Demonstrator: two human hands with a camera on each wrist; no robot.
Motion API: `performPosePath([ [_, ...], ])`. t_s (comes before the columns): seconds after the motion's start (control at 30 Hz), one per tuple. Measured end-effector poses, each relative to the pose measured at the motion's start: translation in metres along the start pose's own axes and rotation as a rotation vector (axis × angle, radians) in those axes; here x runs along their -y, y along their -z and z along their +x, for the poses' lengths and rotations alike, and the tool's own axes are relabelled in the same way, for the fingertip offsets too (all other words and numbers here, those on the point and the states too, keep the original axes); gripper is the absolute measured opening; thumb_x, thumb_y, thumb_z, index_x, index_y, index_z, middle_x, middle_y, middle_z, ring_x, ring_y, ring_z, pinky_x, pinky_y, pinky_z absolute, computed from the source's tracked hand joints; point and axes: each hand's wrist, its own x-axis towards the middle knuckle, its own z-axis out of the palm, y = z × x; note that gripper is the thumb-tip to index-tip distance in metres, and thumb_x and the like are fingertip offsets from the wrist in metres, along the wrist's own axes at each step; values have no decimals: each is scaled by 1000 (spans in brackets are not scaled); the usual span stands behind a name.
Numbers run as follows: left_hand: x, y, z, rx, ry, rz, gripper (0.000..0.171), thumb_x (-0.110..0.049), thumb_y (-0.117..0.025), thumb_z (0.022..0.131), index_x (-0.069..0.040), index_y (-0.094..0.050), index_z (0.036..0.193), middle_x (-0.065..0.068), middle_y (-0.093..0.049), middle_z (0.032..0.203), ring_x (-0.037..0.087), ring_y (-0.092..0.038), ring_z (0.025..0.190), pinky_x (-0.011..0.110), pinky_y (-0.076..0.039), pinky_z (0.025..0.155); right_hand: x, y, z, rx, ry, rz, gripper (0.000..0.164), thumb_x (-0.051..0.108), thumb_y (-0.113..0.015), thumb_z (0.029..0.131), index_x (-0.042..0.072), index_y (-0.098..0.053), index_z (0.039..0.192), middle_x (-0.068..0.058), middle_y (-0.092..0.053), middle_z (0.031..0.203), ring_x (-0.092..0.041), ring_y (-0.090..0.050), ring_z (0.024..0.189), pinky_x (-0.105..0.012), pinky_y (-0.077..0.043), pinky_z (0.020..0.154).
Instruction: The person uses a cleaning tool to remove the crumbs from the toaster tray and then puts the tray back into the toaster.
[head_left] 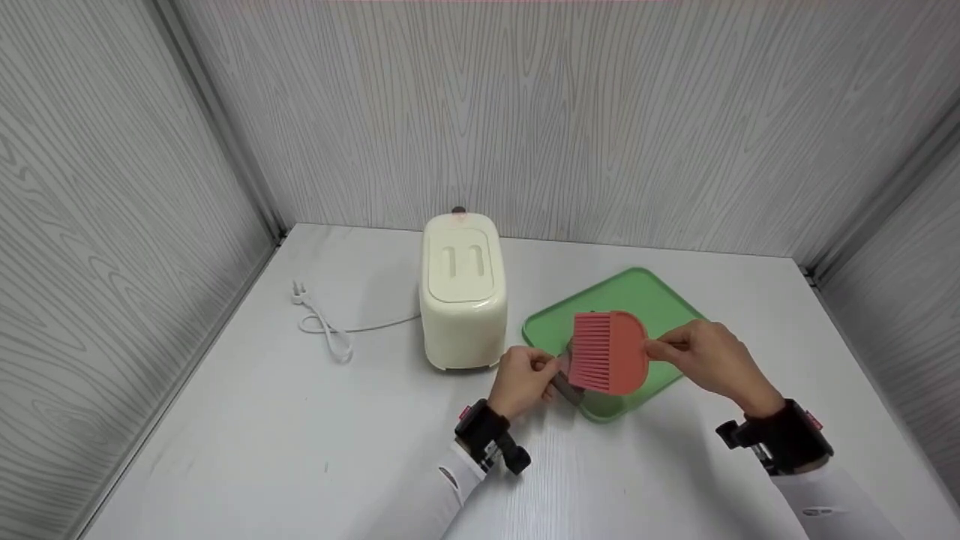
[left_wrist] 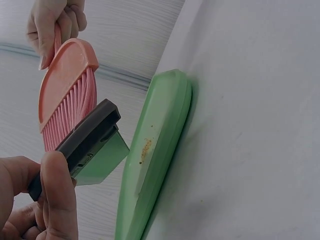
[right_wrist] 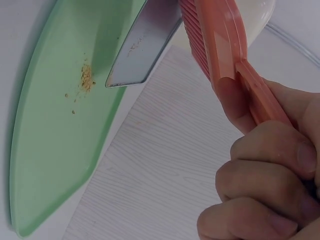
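My left hand [head_left: 521,381] pinches the dark handle of a metal scraper [left_wrist: 87,137], whose shiny blade [right_wrist: 145,45] is tilted above the green tray [head_left: 551,319] and carries a few crumbs. With my right hand [head_left: 712,360] I grip the short handle of an orange brush [head_left: 628,354] with pink bristles [left_wrist: 72,110]. The bristles overlap the scraper in the head view and meet its dark handle edge in the left wrist view. A small heap of brown crumbs [right_wrist: 86,79] lies on the tray beneath the blade.
Left of the tray stands a cream toaster [head_left: 465,322] with a closed lid. Its white cord and plug [head_left: 319,319] lie on the white table [head_left: 285,435] farther left. Wood-patterned panels [head_left: 525,112] wall in the back and both sides.
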Motion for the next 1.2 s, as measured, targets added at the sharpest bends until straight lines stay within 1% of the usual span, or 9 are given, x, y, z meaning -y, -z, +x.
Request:
performPosePath([
  [0.23,-1,1,0,-4,32,-7,17,-9,-68,100,4,-79,103,-1,-66,66,6,-61,49,28,-61,52,-5,4,1,-12,-5,-34,29,46,-70,101,22,-86,101,0,-84,98,-22,-76,100,-30,-49,74],
  [0.4,0,1,1,-10,37,-9,17,-9,-68,99,4,-79,103,-2,-66,67,6,-60,49,29,-61,52,-7,7,1,-23,-17,-68,27,44,-70,100,24,-86,91,-3,-84,98,-10,-62,79,-25,-32,57],
  [0.5,0,0,1,-12,33,-6,17,-9,-69,99,3,-79,102,-1,-66,66,6,-60,49,29,-61,52,-8,9,1,-27,-28,-89,26,43,-70,100,24,-86,91,-4,-84,99,-9,-55,74,-26,-26,52],
  [0.57,1,0,1,-10,31,-3,16,-10,-70,99,3,-79,101,-1,-67,66,7,-60,49,30,-62,53,-8,9,2,-37,-33,-110,24,41,-71,100,25,-86,90,-2,-84,93,-9,-50,70,-26,-24,51],
  [0.67,1,-1,1,-8,33,-6,16,-10,-70,99,3,-79,100,-2,-66,65,7,-60,49,33,-63,54,-9,9,2,-53,-34,-143,23,38,-71,100,24,-86,91,6,-75,75,-10,-42,66,-25,-22,50],
  [0.73,1,-1,1,-7,35,-9,16,-10,-69,100,3,-79,100,-3,-66,65,7,-60,49,31,-62,53,-10,8,3,-66,-35,-167,23,37,-71,100,23,-86,91,11,-59,64,-10,-37,63,-25,-20,49],
  [0.9,0,-1,-1,-9,20,15,17,-9,-68,100,4,-79,101,-5,-64,64,6,-60,49,21,-56,49,-12,4,4,-120,-22,-231,24,34,-71,100,19,-85,89,13,-41,56,-10,-36,59,-25,-20,47],
  [1.03,-2,-1,-2,-12,25,30,17,-9,-68,99,4,-79,101,-4,-65,66,5,-60,49,18,-55,49,-13,1,6,-166,-12,-256,26,32,-72,100,17,-82,80,11,-34,55,-10,-33,56,-24,-18,47],
  [1.2,-2,-1,-2,-14,36,32,17,-9,-68,99,3,-80,102,1,-70,69,6,-60,50,20,-56,49,-16,-3,9,-224,1,-269,35,31,-73,100,17,-72,67,11,-36,55,-10,-35,54,-24,-20,45],
])
